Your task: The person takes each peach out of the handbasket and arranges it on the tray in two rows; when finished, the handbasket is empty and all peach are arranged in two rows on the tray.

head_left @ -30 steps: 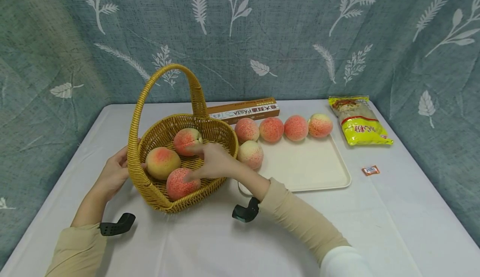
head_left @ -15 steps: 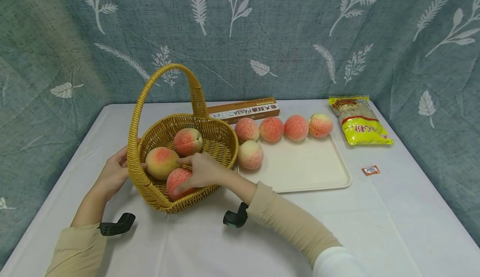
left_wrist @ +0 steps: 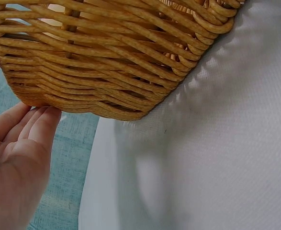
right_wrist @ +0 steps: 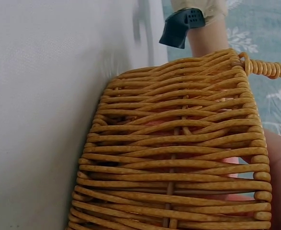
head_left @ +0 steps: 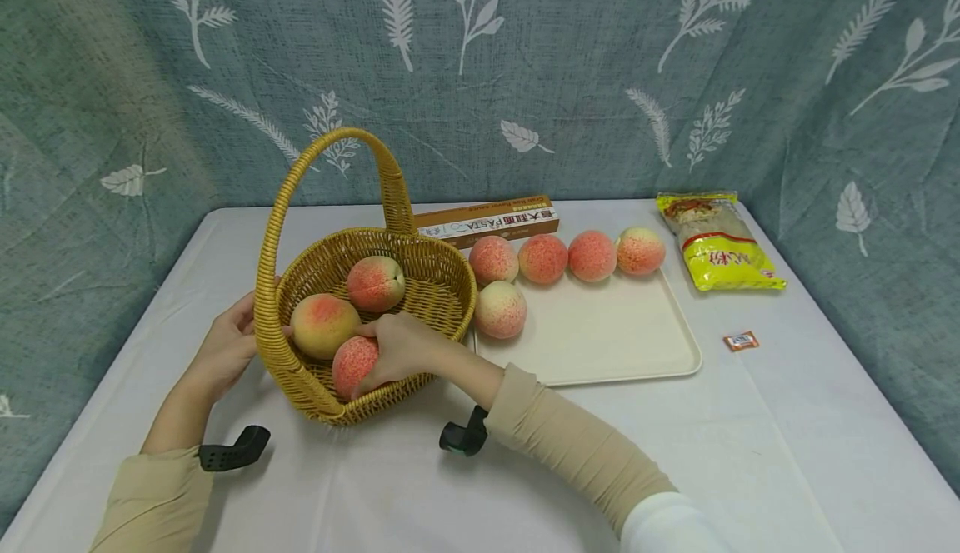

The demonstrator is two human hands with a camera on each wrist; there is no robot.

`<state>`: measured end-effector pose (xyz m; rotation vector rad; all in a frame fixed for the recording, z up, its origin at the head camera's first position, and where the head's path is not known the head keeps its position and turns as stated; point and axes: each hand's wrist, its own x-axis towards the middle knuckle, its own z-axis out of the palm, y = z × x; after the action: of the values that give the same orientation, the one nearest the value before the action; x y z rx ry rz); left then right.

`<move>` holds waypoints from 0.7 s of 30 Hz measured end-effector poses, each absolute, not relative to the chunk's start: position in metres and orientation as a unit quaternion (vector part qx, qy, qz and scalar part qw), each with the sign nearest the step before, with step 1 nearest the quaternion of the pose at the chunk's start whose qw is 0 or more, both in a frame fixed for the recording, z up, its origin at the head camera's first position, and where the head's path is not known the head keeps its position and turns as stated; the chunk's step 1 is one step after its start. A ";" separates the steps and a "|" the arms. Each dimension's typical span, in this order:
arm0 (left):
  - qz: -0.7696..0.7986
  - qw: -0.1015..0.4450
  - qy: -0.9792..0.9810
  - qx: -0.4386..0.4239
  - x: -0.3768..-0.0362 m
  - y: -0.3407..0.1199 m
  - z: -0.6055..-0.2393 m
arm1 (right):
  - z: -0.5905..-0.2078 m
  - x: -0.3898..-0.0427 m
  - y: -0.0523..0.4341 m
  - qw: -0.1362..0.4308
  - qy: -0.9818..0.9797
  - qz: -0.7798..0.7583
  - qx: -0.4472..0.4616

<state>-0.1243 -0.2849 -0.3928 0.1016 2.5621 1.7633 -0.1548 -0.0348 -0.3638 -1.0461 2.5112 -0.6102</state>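
A: Item one? Right hand [head_left: 401,347], reached over the near rim of the woven yellow wicker basket with tall arched handle [head_left: 420,266], fingers curled round the nearest red-and-cream speckled peach [head_left: 354,365] on the basket floor.

B: Left hand [head_left: 225,351]? Laid flat against the outer wall of the basket, fingers straight, nothing gripped; confirmed in the left wrist view [left_wrist: 20,158].

A: Other contents? Yellowish peach [head_left: 324,326] just left of the right hand; pinker peach [head_left: 375,283] just beyond it.

B: To the right of the right hand? Cream rectangular plastic tray [head_left: 622,336], five peaches on it: one [head_left: 500,309] near the basket, four in a row [head_left: 566,256] along the far edge.

A: Beyond the basket? Brown pasta box [head_left: 487,220]. Far right: yellow noodle packet [head_left: 716,241], small orange sachet [head_left: 741,340], white tablecloth [head_left: 787,436].
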 end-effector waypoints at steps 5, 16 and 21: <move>0.573 0.013 0.819 0.034 -0.125 -0.285 -0.394 | -0.365 -0.154 -0.035 0.168 0.886 -0.224 -0.369; 0.581 0.012 0.813 0.032 -0.124 -0.285 -0.396 | -0.364 -0.151 -0.032 0.146 0.886 -0.267 -0.351; 0.579 0.012 0.815 0.030 -0.125 -0.285 -0.396 | -0.366 -0.152 -0.030 0.144 0.882 -0.309 -0.324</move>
<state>-0.1249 -0.2852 -0.3961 0.0939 2.5407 1.8039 -0.1524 -0.0299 -0.3660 -0.9354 2.5433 -0.8922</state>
